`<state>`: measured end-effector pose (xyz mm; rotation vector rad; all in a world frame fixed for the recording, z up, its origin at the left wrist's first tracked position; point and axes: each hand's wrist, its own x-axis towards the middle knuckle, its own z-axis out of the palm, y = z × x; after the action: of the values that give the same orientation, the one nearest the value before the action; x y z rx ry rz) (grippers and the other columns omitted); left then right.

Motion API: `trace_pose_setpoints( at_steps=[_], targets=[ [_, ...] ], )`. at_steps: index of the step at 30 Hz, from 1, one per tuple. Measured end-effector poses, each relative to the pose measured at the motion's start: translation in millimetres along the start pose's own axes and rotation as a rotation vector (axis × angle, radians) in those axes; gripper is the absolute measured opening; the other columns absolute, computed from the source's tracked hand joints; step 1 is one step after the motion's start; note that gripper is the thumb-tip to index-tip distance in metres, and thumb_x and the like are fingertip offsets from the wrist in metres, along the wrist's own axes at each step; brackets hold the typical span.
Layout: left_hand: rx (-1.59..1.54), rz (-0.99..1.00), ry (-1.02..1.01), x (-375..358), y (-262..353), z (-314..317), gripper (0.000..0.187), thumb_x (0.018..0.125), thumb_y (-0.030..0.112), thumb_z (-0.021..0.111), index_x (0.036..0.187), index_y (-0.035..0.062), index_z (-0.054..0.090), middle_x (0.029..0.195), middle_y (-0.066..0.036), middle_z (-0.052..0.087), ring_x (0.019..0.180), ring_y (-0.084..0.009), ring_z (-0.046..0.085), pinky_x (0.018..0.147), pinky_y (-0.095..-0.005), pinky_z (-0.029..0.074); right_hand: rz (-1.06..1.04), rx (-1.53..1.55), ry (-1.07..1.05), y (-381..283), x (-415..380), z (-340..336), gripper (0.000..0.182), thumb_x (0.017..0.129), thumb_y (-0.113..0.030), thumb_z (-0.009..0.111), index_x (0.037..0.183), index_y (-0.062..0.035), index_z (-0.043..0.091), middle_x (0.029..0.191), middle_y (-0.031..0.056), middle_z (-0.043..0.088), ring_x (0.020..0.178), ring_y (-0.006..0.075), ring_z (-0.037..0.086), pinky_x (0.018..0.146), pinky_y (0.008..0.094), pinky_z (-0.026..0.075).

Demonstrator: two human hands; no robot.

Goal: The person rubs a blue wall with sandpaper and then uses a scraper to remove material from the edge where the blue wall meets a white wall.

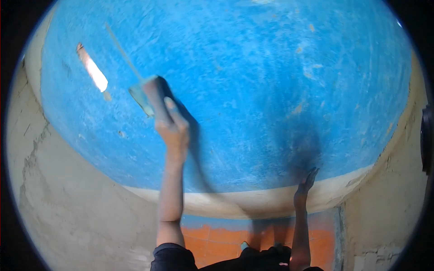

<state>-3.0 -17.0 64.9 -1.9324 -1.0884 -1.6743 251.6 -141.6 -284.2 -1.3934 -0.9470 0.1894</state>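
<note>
My left hand is raised and shut on a flat rectangular pad, pressed against the blue painted wall. A thin pale streak runs up and left from the pad; I cannot tell what it is. My right hand is lower down and holds nothing. Its fingers are apart and the fingertips touch the wall where the blue paint meets a cream unpainted band. Both hands cast dark shadows on the paint.
Bare cracked plaster borders the blue area on the left, and more plaster on the right. A bright patch of light lies on the wall at the upper left. Orange floor tiles show below the band.
</note>
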Motion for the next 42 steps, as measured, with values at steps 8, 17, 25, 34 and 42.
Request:
trace_pose_setpoints(
  at_steps=[8, 17, 25, 34, 42],
  targets=[
    [-0.022, -0.704, 0.124, -278.8, -101.1, 19.7, 0.060, 0.099, 0.029, 0.026, 0.140, -0.0065, 0.002, 0.148, -0.022, -0.002, 0.138, -0.0331, 0.001, 0.111, -0.0395, 0.006, -0.110, -0.099, 0.191, -39.3, -8.3, 33.6, 0.054, 0.098, -0.033, 0.029, 0.140, -0.0009, 0.016, 0.146, 0.0181, 0.009, 0.136, 0.0302, 0.013, 0.109, 0.0417, 0.018],
    [-0.024, -0.337, 0.167, -150.3, -122.1, -11.5, 0.060, 0.098, 0.036, 0.023, 0.136, -0.0100, 0.023, 0.144, -0.027, 0.017, 0.136, -0.0405, 0.008, 0.109, -0.0449, 0.009, -0.169, 0.107, 0.072, -67.9, -40.3, 111.2, 0.027, 0.097, -0.022, 0.036, 0.092, 0.0012, 0.047, 0.093, 0.0110, 0.048, 0.085, 0.0188, 0.045, 0.073, 0.0320, 0.037],
    [0.059, -0.547, 0.142, -280.6, -200.5, -3.6, 0.059, 0.098, 0.035, 0.020, 0.136, -0.0100, 0.021, 0.145, -0.027, 0.012, 0.136, -0.0389, 0.009, 0.109, -0.0459, 0.007, -0.141, 0.232, -0.189, -117.4, -63.5, 187.4, 0.039, 0.096, -0.024, 0.035, 0.069, 0.0000, 0.049, 0.059, 0.0051, 0.051, 0.054, 0.0156, 0.046, 0.054, 0.0287, 0.037],
    [0.073, -0.420, 0.204, -260.2, -272.6, -41.4, 0.047, 0.091, 0.010, 0.033, 0.131, -0.0150, 0.028, 0.134, -0.036, 0.028, 0.126, -0.0541, 0.022, 0.104, -0.0553, 0.018, -0.403, 0.265, -0.011, -181.1, -102.2, 297.0, 0.042, 0.093, -0.025, 0.033, 0.067, 0.0014, 0.052, 0.053, 0.0073, 0.053, 0.045, 0.0178, 0.050, 0.047, 0.0291, 0.040],
    [0.129, -0.225, 0.111, -194.8, -349.9, -102.8, 0.044, 0.088, 0.007, 0.036, 0.129, -0.0095, 0.037, 0.133, -0.034, 0.032, 0.125, -0.0529, 0.026, 0.101, -0.0604, 0.021, -0.677, 0.088, 0.388, -211.2, -96.1, 370.6, 0.031, 0.096, -0.026, 0.031, 0.083, -0.0029, 0.048, 0.052, 0.0035, 0.048, 0.049, 0.0163, 0.048, 0.050, 0.0282, 0.044]
  ],
)
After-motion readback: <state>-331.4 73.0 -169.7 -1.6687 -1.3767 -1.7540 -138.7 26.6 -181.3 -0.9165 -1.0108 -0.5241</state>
